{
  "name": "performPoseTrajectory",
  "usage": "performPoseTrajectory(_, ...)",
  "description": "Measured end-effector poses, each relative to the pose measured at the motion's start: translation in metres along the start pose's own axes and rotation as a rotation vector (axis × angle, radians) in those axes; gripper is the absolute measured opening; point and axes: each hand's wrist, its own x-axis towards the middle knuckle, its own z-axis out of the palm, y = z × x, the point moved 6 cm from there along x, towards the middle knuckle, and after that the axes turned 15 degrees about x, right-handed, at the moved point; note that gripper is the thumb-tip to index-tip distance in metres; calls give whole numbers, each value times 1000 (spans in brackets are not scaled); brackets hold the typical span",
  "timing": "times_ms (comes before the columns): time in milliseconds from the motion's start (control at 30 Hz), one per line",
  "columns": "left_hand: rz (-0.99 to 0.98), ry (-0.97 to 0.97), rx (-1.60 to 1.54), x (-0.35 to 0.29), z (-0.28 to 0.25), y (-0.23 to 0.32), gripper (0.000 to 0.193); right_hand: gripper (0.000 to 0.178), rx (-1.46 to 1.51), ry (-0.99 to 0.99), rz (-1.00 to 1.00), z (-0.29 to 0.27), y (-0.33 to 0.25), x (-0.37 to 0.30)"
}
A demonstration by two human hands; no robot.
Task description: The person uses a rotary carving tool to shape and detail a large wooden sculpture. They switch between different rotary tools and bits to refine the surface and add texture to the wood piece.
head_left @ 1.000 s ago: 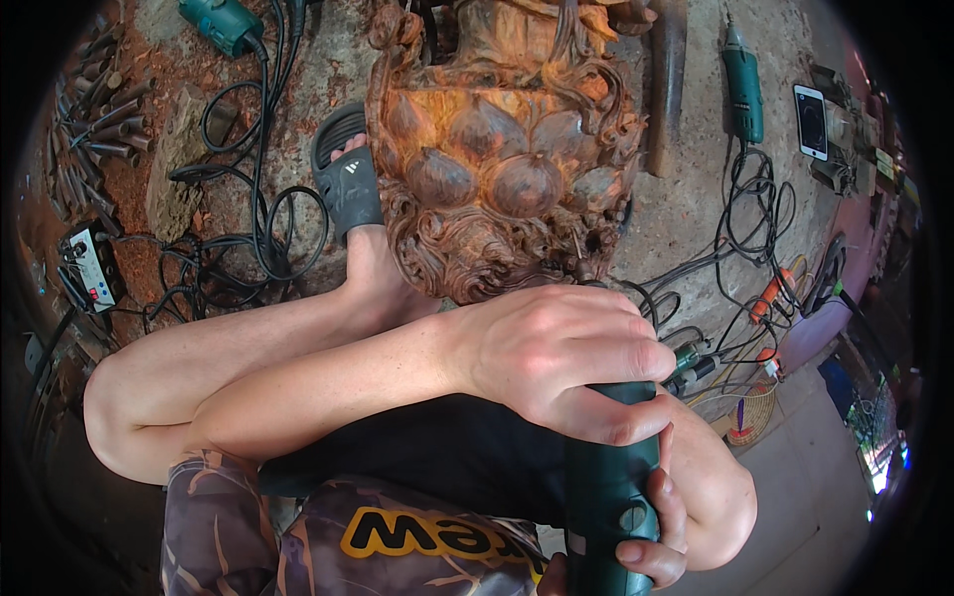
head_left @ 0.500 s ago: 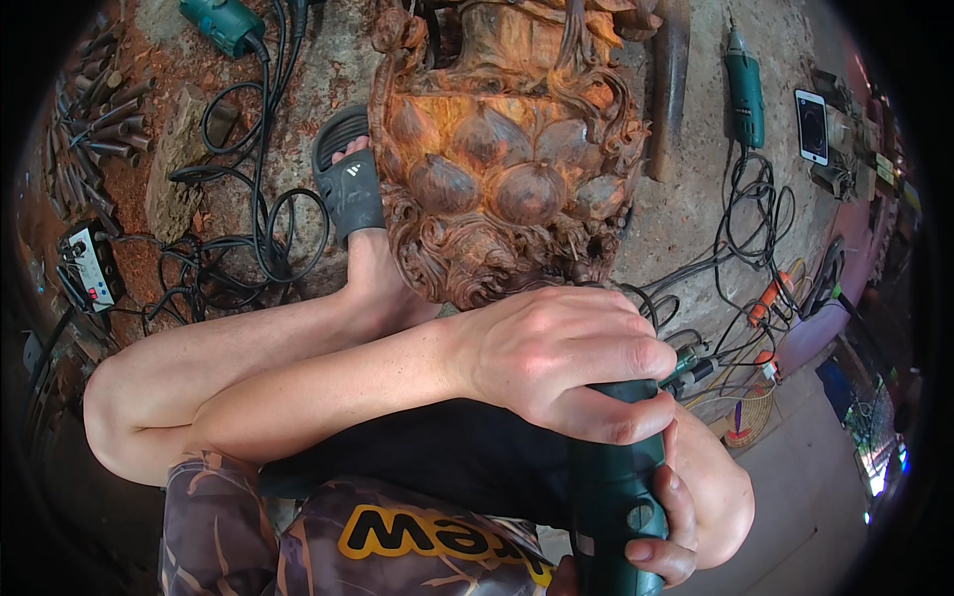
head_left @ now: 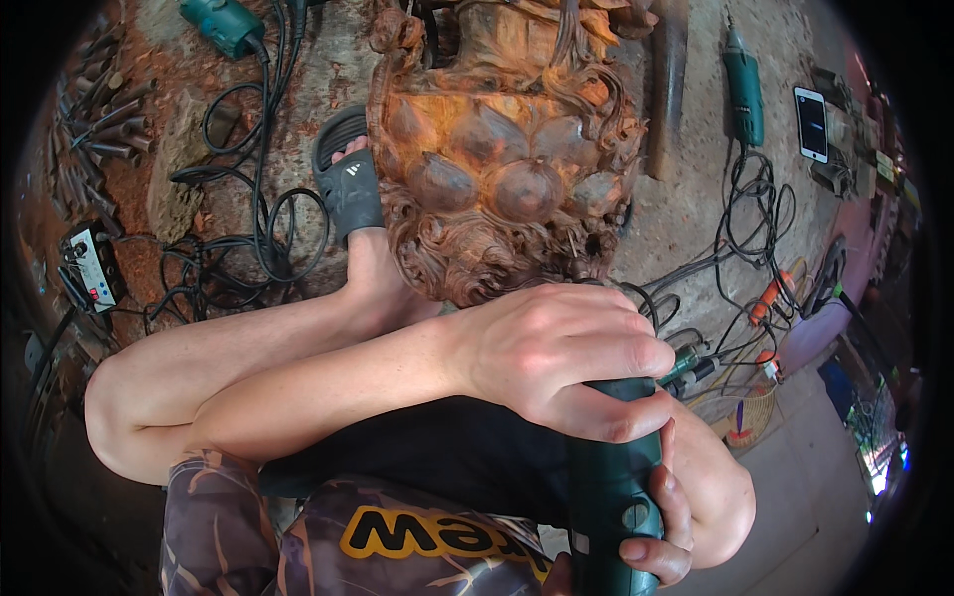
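Note:
A dark green die grinder stands nearly upright in front of me, at the lower right. Across its upper end lies my left hand, closed with thumb and fingers around it; the working tip is hidden beneath this hand. Lower down, the fingers of my right hand wrap round the grinder's body, while most of that palm stays behind it. Just beyond my left hand sits a brown and orange wood carving with rounded bumps and curling relief, whose near edge is partly covered by the hand.
Another green die grinder and a phone lie at right. Tangled black cables run over the floor on both sides. A green power tool, a speed-control box and a pile of carving bits are at left.
Almost nothing differs. My right fingers and the grinder's lower body sit very slightly further left, and the carving appears shifted a touch left in view.

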Motion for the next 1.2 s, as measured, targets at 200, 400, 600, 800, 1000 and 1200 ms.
performPoseTrajectory(200,-11,-22,-15,0,-1,0,21,28,9,-23,-7,2,0,9)
performPoseTrajectory(400,7,-6,-21,-1,2,2,17,28,-52,-25,54,5,-8,11)
performPoseTrajectory(600,36,-75,-16,-6,2,4,18,33,-29,-22,48,10,-6,13)
performPoseTrajectory(800,38,-115,-16,-8,2,4,23,39,-142,26,-128,9,1,4)
performPoseTrajectory(1000,-9,8,-27,-2,2,1,18,26,-149,84,-139,7,-2,-28)
performPoseTrajectory(1200,-69,-18,-58,0,-1,-2,27,68,161,-436,474,-11,41,82)
